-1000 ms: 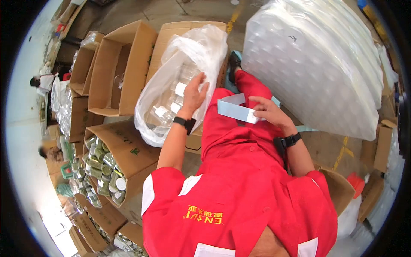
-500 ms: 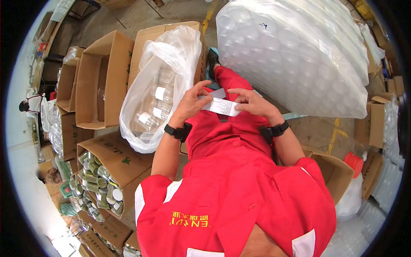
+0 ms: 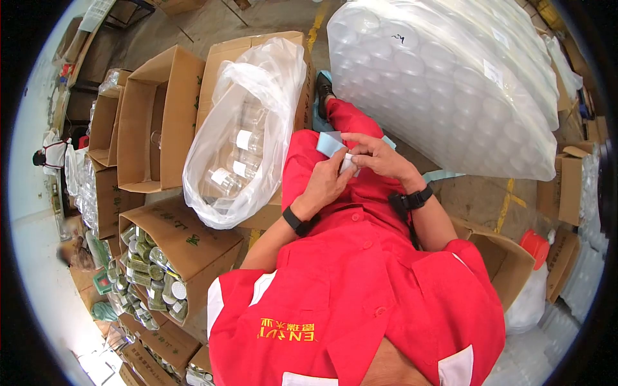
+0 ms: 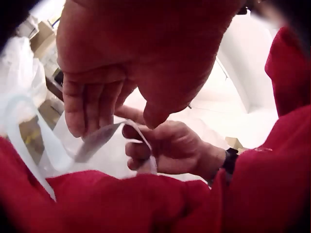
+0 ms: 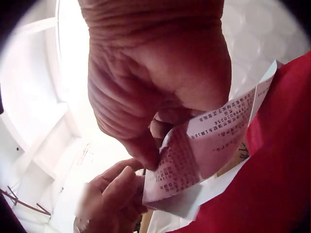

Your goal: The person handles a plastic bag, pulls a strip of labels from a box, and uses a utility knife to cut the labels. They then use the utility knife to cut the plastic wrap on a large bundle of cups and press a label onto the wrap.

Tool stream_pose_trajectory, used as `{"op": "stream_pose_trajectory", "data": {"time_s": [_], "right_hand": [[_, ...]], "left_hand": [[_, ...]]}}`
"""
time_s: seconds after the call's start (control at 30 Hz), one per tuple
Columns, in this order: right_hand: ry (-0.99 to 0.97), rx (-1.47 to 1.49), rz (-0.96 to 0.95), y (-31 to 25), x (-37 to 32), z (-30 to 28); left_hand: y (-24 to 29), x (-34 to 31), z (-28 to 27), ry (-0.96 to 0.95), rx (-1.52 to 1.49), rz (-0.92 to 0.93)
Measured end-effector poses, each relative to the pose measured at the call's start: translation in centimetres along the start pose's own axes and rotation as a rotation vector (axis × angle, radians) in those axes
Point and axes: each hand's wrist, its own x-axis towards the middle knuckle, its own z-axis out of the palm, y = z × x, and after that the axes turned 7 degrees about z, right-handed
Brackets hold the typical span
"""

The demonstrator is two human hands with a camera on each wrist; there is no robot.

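Note:
A strip of printed white labels (image 5: 214,136) on pale-blue backing runs between both hands, above the person's red-trousered lap. My right hand (image 3: 381,158) pinches the strip between thumb and fingers; small dark print shows on its labels in the right wrist view. From the left, my left hand (image 3: 327,181) meets the same strip at its white end, with thumb and fingertips at its edge. A loop of the pale-blue backing (image 3: 331,144) stands out past the fingertips. In the left wrist view, the loose backing (image 4: 41,141) trails away in a curl.
Left of the legs, clear jars (image 3: 243,168) with white labels lie in a plastic bag (image 3: 199,186) on a carton. An open carton (image 3: 151,122) and a box of green-filled jars (image 3: 154,270) stand further left. Wrapped stacks of clear domed plastic (image 3: 438,90) rise at the right.
The left hand moved off the jar bag to the label strip in front of the lap. The strip, stretched between both hands half a second ago, is now bent, with the hands close together.

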Motion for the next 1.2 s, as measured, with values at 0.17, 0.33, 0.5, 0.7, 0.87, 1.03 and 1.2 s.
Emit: {"op": "stream_pose_trajectory", "data": {"time_s": [0.17,0.33,0.5,0.7,0.87,1.03,1.2], "right_hand": [[0.003,-0.08,-0.015,0.7,-0.2,-0.2],[0.007,-0.152,0.022,0.2,-0.3,0.1],[0.011,-0.074,0.05,0.5,-0.1,0.2],[0.147,0.07,0.111,0.5,-0.6,-0.6],[0.126,0.151,0.116,1.8,0.0,-1.4],[0.104,0.151,0.126,2.9,0.5,-1.3],[0.115,0.173,0.161,3.9,0.3,-1.9]], "left_hand": [[-1.1,-0.7,0.4,0.005,-0.251,-0.079],[-1.8,-1.2,-0.3,-0.068,-0.343,-0.171],[-3.8,-1.9,-0.9,-0.011,-0.425,-0.216],[-8.3,-3.6,-8.0,0.284,-0.607,-0.341],[-12.9,-2.6,-15.0,0.641,-0.426,-0.327],[-18.6,0.3,-18.5,0.733,0.265,-0.261],[-22.3,3.1,-18.7,0.735,0.477,-0.232]]}}
